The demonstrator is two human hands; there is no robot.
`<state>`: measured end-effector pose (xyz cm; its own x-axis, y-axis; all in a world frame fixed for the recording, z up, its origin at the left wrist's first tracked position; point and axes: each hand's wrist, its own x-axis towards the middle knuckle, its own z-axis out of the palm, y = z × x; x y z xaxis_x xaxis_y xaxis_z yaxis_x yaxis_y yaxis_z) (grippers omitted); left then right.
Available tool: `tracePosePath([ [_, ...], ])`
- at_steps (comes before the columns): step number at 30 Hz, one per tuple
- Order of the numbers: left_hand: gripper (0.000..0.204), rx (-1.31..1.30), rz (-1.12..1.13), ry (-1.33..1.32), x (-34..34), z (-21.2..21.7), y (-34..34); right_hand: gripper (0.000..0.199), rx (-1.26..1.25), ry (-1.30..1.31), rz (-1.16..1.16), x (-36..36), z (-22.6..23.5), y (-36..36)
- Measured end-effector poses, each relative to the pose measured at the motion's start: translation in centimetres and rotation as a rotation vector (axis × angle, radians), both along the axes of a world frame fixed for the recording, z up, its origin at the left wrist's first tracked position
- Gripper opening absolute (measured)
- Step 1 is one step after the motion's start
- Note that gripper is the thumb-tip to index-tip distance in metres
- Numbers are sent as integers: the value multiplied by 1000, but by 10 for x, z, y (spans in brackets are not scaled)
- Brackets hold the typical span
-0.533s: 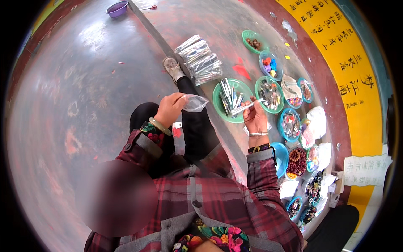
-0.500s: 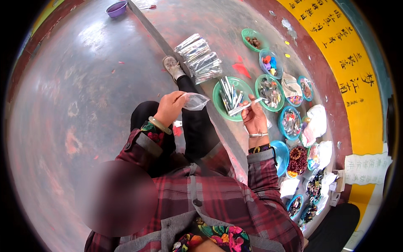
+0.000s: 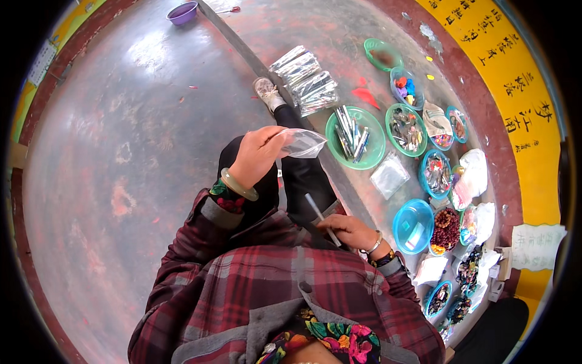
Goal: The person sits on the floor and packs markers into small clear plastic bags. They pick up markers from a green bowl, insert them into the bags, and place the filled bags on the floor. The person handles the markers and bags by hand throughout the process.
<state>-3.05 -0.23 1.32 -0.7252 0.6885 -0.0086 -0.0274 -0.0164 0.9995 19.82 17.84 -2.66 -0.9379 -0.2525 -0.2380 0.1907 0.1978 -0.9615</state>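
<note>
My left hand (image 3: 257,158), with a pale bangle at its wrist, pinches a small clear plastic bag (image 3: 305,144) over my leg. Close to my lap, my right hand (image 3: 351,230) grips a slim, whitish pen-like stick (image 3: 316,207), which slants up to the left; what kind it is I cannot tell. To the right of the bag stands a green plastic basket (image 3: 377,156) holding several similar slim sticks (image 3: 347,128). A stack of flat clear plastic bags (image 3: 390,175) lies on the floor between that basket and my right hand.
Bundles of slim wrapped sticks (image 3: 306,79) lie beyond my shoe (image 3: 265,91). Rightward are green and blue baskets of small parts (image 3: 407,128), a blue basin (image 3: 400,227) and dark red beads (image 3: 445,230). A raised strip (image 3: 236,42) crosses the floor; a purple basin (image 3: 182,13) sits far off.
My right hand has come down and back from beside the green basket to my lap, with the stick still in it. My left hand keeps the bag at about the same place.
</note>
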Motion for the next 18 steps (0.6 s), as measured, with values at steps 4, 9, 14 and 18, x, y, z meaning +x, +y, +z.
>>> tracePosePath([
  [4,26,-5,-9,-39,3,0,0,28,549,312,212,-1,5,-2],
  [9,25,-10,-24,-57,9,-7,-1,34,568,515,314,0,14,-5],
  [14,26,-60,-38,10,7,-12,-3,25,313,251,-246,12,17,12],
  [18,25,-146,-53,70,13,-14,0,16,-53,442,-727,-16,65,14],
])
